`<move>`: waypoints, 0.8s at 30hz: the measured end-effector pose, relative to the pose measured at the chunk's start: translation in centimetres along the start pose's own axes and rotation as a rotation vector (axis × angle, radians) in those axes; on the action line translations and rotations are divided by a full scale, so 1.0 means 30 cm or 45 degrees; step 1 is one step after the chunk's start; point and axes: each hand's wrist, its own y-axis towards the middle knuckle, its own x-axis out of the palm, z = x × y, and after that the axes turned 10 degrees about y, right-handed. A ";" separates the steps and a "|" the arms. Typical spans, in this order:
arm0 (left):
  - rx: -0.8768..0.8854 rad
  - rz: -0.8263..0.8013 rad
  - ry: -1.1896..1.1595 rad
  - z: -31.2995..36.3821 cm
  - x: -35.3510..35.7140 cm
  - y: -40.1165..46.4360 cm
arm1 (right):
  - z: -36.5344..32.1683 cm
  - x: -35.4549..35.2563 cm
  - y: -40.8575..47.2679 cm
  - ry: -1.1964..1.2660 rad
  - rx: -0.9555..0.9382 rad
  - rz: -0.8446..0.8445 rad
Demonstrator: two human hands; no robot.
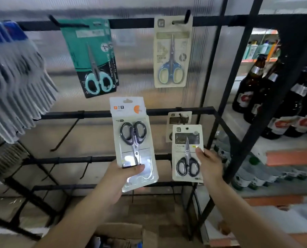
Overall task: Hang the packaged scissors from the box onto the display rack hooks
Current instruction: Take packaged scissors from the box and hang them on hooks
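My left hand [119,178] grips the lower end of a large white pack of black-handled scissors [133,140], held upright in front of the rack. My right hand [210,165] pinches the right edge of a smaller white pack of black-handled scissors [187,154], just below and in front of a like pack [178,120] hanging on a middle-bar hook. On the top bar hang teal scissors packs [92,56] and a cream pack with blue scissors [172,51]. The open cardboard box [120,233] sits on the floor below.
The black rack [88,114] has bare hooks on its middle and lower bars at left. Grey gloves [15,83] hang at far left. Dark bottles [252,83] and plastic bottles fill the shelves to the right, behind a black upright.
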 end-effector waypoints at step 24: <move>0.107 0.150 -0.094 0.014 -0.053 -0.006 | -0.001 0.126 -0.137 -0.314 0.441 -0.804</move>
